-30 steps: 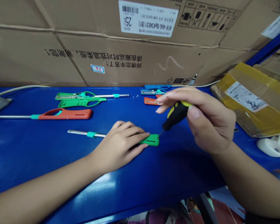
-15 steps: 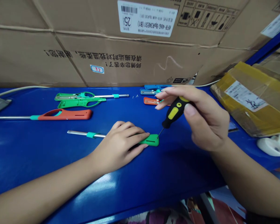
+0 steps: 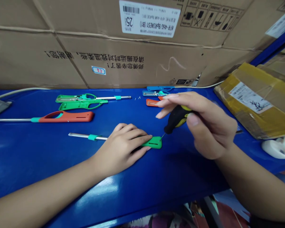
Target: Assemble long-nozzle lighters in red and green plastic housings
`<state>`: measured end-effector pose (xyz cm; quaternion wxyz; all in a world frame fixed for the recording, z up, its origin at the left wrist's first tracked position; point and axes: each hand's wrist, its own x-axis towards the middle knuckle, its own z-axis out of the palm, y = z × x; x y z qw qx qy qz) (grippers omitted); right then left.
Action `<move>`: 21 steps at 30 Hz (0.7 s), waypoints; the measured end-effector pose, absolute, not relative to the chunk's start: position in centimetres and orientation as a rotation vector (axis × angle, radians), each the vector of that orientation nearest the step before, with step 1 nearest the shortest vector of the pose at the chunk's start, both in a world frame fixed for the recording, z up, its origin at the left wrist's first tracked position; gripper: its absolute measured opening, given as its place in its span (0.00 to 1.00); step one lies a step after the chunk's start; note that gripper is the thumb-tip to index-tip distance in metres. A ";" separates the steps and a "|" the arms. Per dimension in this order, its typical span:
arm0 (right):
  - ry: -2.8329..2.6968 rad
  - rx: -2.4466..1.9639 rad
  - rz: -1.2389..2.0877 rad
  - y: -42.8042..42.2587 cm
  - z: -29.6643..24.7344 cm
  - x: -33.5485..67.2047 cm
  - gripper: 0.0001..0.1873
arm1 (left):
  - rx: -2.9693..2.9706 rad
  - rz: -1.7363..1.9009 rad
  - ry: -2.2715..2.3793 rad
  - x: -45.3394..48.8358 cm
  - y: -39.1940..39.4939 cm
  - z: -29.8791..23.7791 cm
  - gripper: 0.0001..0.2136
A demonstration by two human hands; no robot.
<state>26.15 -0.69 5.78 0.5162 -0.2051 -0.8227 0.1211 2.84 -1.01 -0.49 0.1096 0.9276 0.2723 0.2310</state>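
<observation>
Under my left hand (image 3: 125,144) lies a green long-necked lighter (image 3: 154,142), its body pressed against the blue table with my fingers wrapped over it. Its metal tube with a teal collar sticks out to the left of the hand. My right hand (image 3: 204,125) grips a black and yellow screwdriver (image 3: 174,120) by the handle, between thumb and fingers. The screwdriver leans to the right, and its thin tip meets the right end of the green body, near a slot. My left fingers hide the middle of the lighter.
Left of my hands lies an orange lighter (image 3: 68,117); behind it is an opened green lighter (image 3: 78,102). Blue and orange lighter parts (image 3: 152,102) lie at the back. A large cardboard box (image 3: 97,44) stands behind the blue table (image 3: 85,202). A yellow-taped parcel (image 3: 258,98) is at right.
My right hand has turned the screwdriver and tilted its handle further down to the right. The tip stays at the same spot. My left hand and the green lighter have not moved.
</observation>
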 end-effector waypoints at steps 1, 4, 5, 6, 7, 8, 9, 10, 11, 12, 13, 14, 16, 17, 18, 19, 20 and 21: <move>-1.964 -0.442 0.271 -0.6 5.8 26.1 0.21 | 2.728 0.682 0.800 2.8 -1.0 -0.5 0.12; -1.934 -0.426 0.174 0.0 5.8 26.3 0.14 | 2.728 0.684 0.802 2.8 -1.0 -0.6 0.13; -1.929 -0.446 0.147 0.1 5.9 26.4 0.12 | 2.728 0.684 0.802 2.8 -1.0 -0.6 0.13; -1.929 -0.457 0.122 0.3 5.9 26.4 0.11 | 2.728 0.683 0.803 2.7 -1.0 -0.6 0.13; -1.941 -0.463 0.100 0.3 5.9 26.4 0.09 | 2.728 0.681 0.802 2.7 -1.0 -0.5 0.13; -1.944 -0.462 0.081 0.2 5.9 26.4 0.08 | 2.728 0.681 0.803 2.7 -1.1 -0.5 0.13; -1.939 -0.473 0.068 0.1 5.9 26.4 0.09 | 2.727 0.683 0.802 2.7 -1.1 -0.5 0.13; -1.943 -0.498 0.064 -0.1 6.0 26.3 0.12 | 2.726 0.682 0.804 2.7 -1.1 -0.5 0.12; -1.915 -0.533 0.065 -0.4 6.0 26.3 0.15 | 2.723 0.681 0.804 2.7 -1.1 -0.4 0.12; -1.921 -0.595 0.088 -0.6 6.0 26.3 0.16 | 2.721 0.679 0.803 2.7 -1.1 -0.4 0.12; -1.959 -0.615 0.110 -0.7 6.0 26.3 0.16 | 2.720 0.677 0.804 2.8 -1.1 -0.4 0.12; -1.970 -0.571 0.128 -0.7 6.0 26.3 0.18 | 2.721 0.677 0.804 2.8 -1.0 -0.5 0.12; -1.938 -0.525 0.192 -0.6 6.0 26.3 0.16 | 2.726 0.681 0.806 2.8 -1.0 -0.5 0.13; -1.902 -0.511 0.207 -0.4 6.0 26.3 0.15 | 2.729 0.686 0.805 2.8 -0.9 -0.5 0.13; -1.863 -0.510 0.211 -0.2 5.9 26.3 0.13 | 2.732 0.689 0.804 2.8 -0.9 -0.5 0.13; -1.839 -0.517 0.199 0.0 5.9 26.2 0.12 | 2.733 0.689 0.803 2.8 -0.9 -0.5 0.13; -1.830 -0.528 0.178 0.2 5.9 26.2 0.11 | 2.733 0.687 0.802 2.8 -0.9 -0.5 0.13; -1.832 -0.539 0.156 0.3 5.8 26.2 0.10 | 2.733 0.683 0.803 2.8 -0.9 -0.5 0.13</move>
